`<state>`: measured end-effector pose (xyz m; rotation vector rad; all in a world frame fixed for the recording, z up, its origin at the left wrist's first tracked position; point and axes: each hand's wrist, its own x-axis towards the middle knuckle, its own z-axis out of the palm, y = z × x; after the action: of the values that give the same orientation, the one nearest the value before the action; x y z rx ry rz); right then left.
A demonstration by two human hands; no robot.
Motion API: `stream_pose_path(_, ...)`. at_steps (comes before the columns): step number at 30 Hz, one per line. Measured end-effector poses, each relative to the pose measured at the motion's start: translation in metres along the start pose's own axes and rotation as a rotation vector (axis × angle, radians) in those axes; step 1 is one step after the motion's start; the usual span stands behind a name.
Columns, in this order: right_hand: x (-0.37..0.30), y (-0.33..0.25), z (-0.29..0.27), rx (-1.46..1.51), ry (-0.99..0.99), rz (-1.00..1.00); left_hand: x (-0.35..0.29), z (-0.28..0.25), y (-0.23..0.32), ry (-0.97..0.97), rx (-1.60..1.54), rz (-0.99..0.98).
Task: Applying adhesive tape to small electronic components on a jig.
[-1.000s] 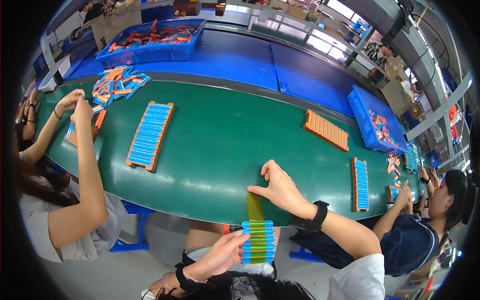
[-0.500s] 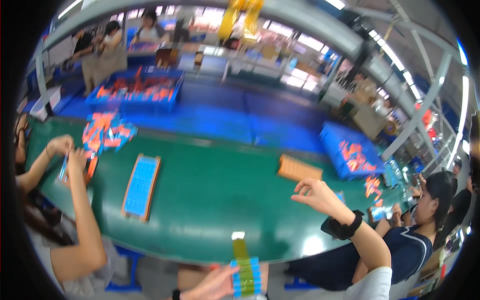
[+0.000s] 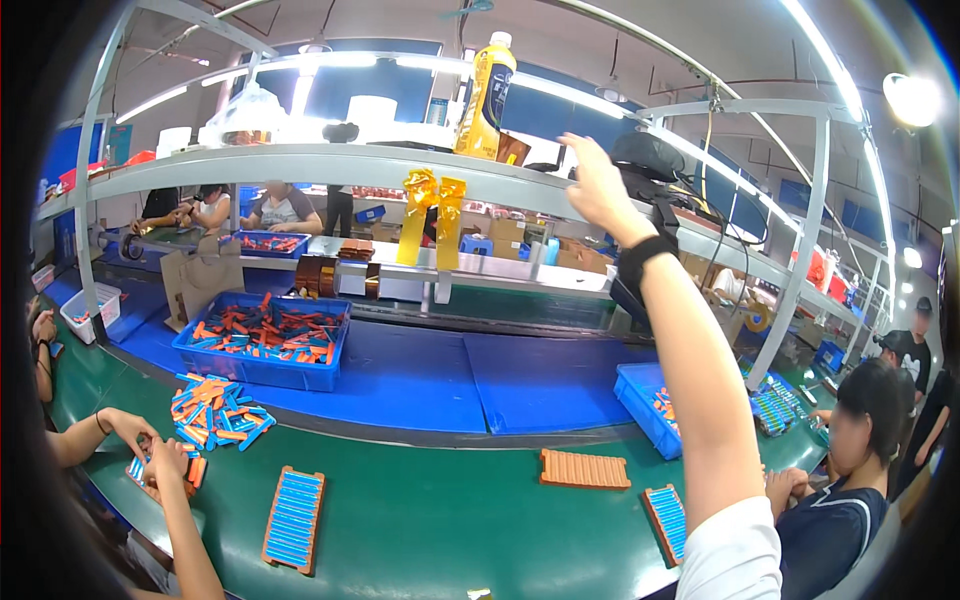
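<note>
My right hand (image 3: 605,192) is raised high over the table, in front of the grey shelf (image 3: 330,165). Its fingers are stretched out with nothing between them. Just left of it on the shelf stand an orange-yellow drink bottle (image 3: 487,98) with a white cap and a small brown piece (image 3: 513,149). Below the shelf hang strips of shiny yellow tape (image 3: 450,225). My left hand is out of the picture. At the lower edge only a small pale tip (image 3: 478,594) of something shows.
On the green table (image 3: 420,520) lie a tray of blue cells (image 3: 294,520), an orange ribbed tray (image 3: 585,469) and another filled tray (image 3: 667,522). Blue bins (image 3: 262,372) stand behind. Co-workers' hands (image 3: 150,450) work at left; a person (image 3: 835,500) sits at right.
My view has tilted up to the shelf. The right hand has risen from above the table to shelf height. My left hand, with its taped row of blue cells, has dropped out of view.
</note>
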<state>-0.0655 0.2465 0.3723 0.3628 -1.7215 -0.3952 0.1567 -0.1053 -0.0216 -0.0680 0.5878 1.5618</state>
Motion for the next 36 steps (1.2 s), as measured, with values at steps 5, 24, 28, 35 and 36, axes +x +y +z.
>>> stream_pose_path(5, 0.014, -0.027, 0.041, -0.042, -0.427, 0.209, 0.000, 0.019, 0.005, 0.163, 0.117, 0.172)
stream_pose_path(24, -0.147, -0.146, -0.167, 0.924, -0.474, 0.882, 0.016, 0.008, -0.021, 0.401, 0.306, 0.382)
stream_pose_path(28, -0.230, -0.225, -0.220, 1.389, -0.638, 1.509, 0.024, 0.008, -0.023, 0.468, 0.318, 0.417)
stream_pose_path(35, -0.299, -0.313, -0.253, 1.095, -0.832, 1.791, 0.022, 0.015, -0.024, 0.444, 0.351, 0.509)
stream_pose_path(36, -0.298, -0.320, -0.250, 1.003, -0.866, 1.772, 0.021, 0.015, -0.023, 0.461, 0.378, 0.537)
